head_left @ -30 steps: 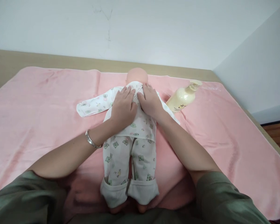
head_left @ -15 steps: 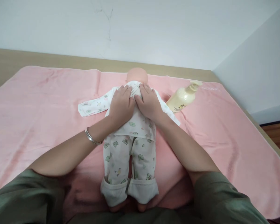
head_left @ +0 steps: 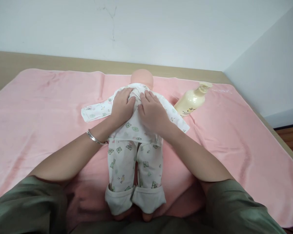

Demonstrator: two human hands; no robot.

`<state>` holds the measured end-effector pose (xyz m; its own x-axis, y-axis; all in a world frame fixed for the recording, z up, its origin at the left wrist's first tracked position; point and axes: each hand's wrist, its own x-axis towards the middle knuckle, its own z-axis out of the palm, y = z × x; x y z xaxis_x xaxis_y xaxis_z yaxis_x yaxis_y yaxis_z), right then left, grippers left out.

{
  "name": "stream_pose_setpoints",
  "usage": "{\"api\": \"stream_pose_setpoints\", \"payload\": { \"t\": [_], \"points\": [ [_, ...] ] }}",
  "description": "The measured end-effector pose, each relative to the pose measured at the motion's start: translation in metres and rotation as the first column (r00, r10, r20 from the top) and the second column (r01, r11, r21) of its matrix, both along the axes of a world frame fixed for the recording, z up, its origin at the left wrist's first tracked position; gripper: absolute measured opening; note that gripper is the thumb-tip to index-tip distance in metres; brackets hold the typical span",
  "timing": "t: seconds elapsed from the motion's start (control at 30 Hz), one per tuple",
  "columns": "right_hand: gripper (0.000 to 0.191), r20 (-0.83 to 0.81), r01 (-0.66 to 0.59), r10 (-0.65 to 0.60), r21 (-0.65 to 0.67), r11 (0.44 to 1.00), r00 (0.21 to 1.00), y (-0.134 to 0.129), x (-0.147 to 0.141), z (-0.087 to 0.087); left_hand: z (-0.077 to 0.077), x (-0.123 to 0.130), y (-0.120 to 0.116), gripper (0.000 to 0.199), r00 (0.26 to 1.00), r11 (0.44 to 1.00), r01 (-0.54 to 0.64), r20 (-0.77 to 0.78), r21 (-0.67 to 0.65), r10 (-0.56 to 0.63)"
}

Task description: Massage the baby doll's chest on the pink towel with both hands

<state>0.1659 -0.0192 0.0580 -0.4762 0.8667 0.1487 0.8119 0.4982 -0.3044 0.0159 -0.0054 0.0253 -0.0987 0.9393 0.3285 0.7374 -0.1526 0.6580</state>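
A baby doll (head_left: 142, 77) lies face down, its bald head toward the wall and its feet toward me. It wears a white printed top (head_left: 134, 130) and matching trousers (head_left: 123, 162) with turned-up cuffs. Flat on the left side of the doll's upper back rests my left hand (head_left: 122, 105), fingers stretched out, a silver bangle (head_left: 94, 137) on the wrist. My right hand (head_left: 153, 113) lies open on the right side of the back, its fingers pointing toward the head. Between the two thumbs the cloth is wrinkled. Neither hand grips anything.
A pink blanket (head_left: 48, 130) is spread under the doll on a wooden table (head_left: 70, 62). To the doll's right, a cream pump bottle (head_left: 191, 102) lies tilted on the blanket near the sleeve. White walls (head_left: 166, 35) stand behind and to the right.
Both hands have shifted slightly left over the doll's back, staying flat on the top. The cloth has moved a little with them, and the doll's head sits slightly farther left.
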Motion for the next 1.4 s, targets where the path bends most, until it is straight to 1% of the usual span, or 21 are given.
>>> {"api": "stream_pose_setpoints", "payload": {
  "t": [0.1, 0.2, 0.27, 0.33, 0.4, 0.47, 0.53, 0.57, 0.63, 0.7, 0.8, 0.87, 0.9, 0.97, 1.03, 1.07, 1.13, 1.2, 1.27, 1.33, 1.4],
  "points": [
    [0.061, -0.074, 0.041, -0.046, -0.063, 0.997, 0.996, 0.023, 0.003, -0.005, -0.001, 0.002, -0.003, 0.054, 1.000, 1.000, -0.004, -0.005, 0.011, 0.004],
    [0.060, -0.094, 0.073, -0.076, -0.034, 0.997, 0.993, 0.034, 0.005, -0.006, -0.002, 0.002, -0.002, 0.053, 1.000, 1.000, -0.009, -0.008, 0.020, 0.009],
    [0.052, -0.101, 0.048, -0.048, -0.009, 0.999, 0.994, 0.034, 0.007, -0.001, -0.004, 0.001, -0.001, 0.052, 1.000, 1.000, -0.007, 0.000, 0.024, 0.007],
    [0.039, -0.125, 0.001, -0.006, -0.038, 0.999, 0.992, 0.031, 0.012, 0.008, -0.004, 0.000, -0.001, 0.051, 1.000, 1.000, -0.001, 0.014, 0.022, 0.000],
    [0.033, -0.191, -0.046, 0.031, -0.078, 0.996, 0.981, 0.027, 0.018, 0.019, -0.005, 0.000, -0.001, 0.050, 0.999, 1.000, 0.003, 0.032, 0.020, -0.004],
    [0.036, -0.288, -0.067, 0.048, -0.056, 0.996, 0.956, 0.021, 0.022, 0.027, -0.005, 0.000, -0.002, 0.049, 0.999, 1.000, 0.006, 0.048, 0.026, -0.007],
    [0.045, -0.351, -0.051, 0.058, 0.031, 0.998, 0.934, 0.017, 0.023, 0.029, -0.006, 0.000, -0.002, 0.047, 0.998, 0.999, 0.004, 0.059, 0.035, -0.006],
    [0.049, -0.360, -0.031, 0.059, 0.083, 0.996, 0.931, 0.015, 0.022, 0.027, -0.006, 0.000, -0.002, 0.047, 0.998, 0.999, 0.004, 0.062, 0.036, -0.006],
    [0.053, -0.340, 0.018, 0.043, 0.173, 0.985, 0.940, 0.015, 0.018, 0.017, -0.005, 0.000, -0.002, 0.047, 0.998, 0.999, 0.001, 0.061, 0.033, -0.003],
    [0.054, -0.287, 0.073, -0.010, 0.209, 0.975, 0.958, 0.020, 0.012, 0.004, -0.005, 0.000, -0.002, 0.050, 0.999, 1.000, -0.002, 0.052, 0.031, 0.001],
    [0.052, -0.175, 0.081, -0.059, 0.120, 0.990, 0.983, 0.028, 0.008, -0.009, -0.005, 0.001, -0.001, 0.052, 0.999, 0.999, -0.011, 0.046, 0.035, 0.010],
    [0.050, -0.144, 0.032, -0.023, 0.060, 0.998, 0.989, 0.029, 0.009, -0.007, -0.006, 0.001, -0.001, 0.052, 0.999, 0.999, -0.013, 0.051, 0.034, 0.011],
    [0.051, -0.150, 0.011, -0.001, 0.066, 0.998, 0.989, 0.028, 0.010, -0.004, -0.006, 0.000, -0.001, 0.052, 0.999, 0.999, -0.011, 0.053, 0.032, 0.009],
    [0.054, -0.179, 0.004, 0.022, 0.143, 0.990, 0.984, 0.023, 0.011, 0.005, -0.005, 0.000, -0.001, 0.050, 0.999, 1.000, 0.002, 0.053, 0.024, -0.004],
    [0.059, -0.198, 0.048, -0.002, 0.224, 0.973, 0.980, 0.018, 0.010, 0.010, -0.004, 0.000, -0.002, 0.047, 0.998, 1.000, 0.009, 0.055, 0.019, -0.010],
    [0.061, -0.193, 0.069, -0.023, 0.234, 0.970, 0.981, 0.016, 0.009, 0.010, -0.004, 0.000, -0.002, 0.047, 0.998, 1.000, 0.014, 0.055, 0.018, -0.015],
    [0.062, -0.137, 0.069, -0.047, 0.163, 0.984, 0.989, 0.015, 0.005, 0.006, -0.003, 0.000, -0.002, 0.049, 0.999, 1.000, 0.011, 0.052, 0.023, -0.012],
    [0.060, -0.073, 0.029, -0.025, 0.051, 0.998, 0.997, 0.015, 0.002, 0.001, -0.003, 0.001, -0.001, 0.051, 0.999, 1.000, -0.003, 0.052, 0.028, 0.002],
    [0.059, -0.081, -0.003, 0.005, 0.018, 1.000, 0.997, 0.015, 0.002, -0.002, -0.003, 0.001, -0.002, 0.051, 0.998, 1.000, -0.010, 0.056, 0.030, 0.008],
    [0.058, -0.149, 0.012, 0.001, 0.084, 0.996, 0.989, 0.016, 0.005, 0.000, -0.004, 0.001, -0.002, 0.048, 0.998, 0.999, -0.003, 0.060, 0.035, 0.001],
    [0.059, -0.219, 0.056, -0.019, 0.164, 0.985, 0.976, 0.018, 0.008, 0.003, -0.005, 0.001, -0.002, 0.047, 0.998, 0.999, 0.003, 0.060, 0.042, -0.006]
  ]
}}
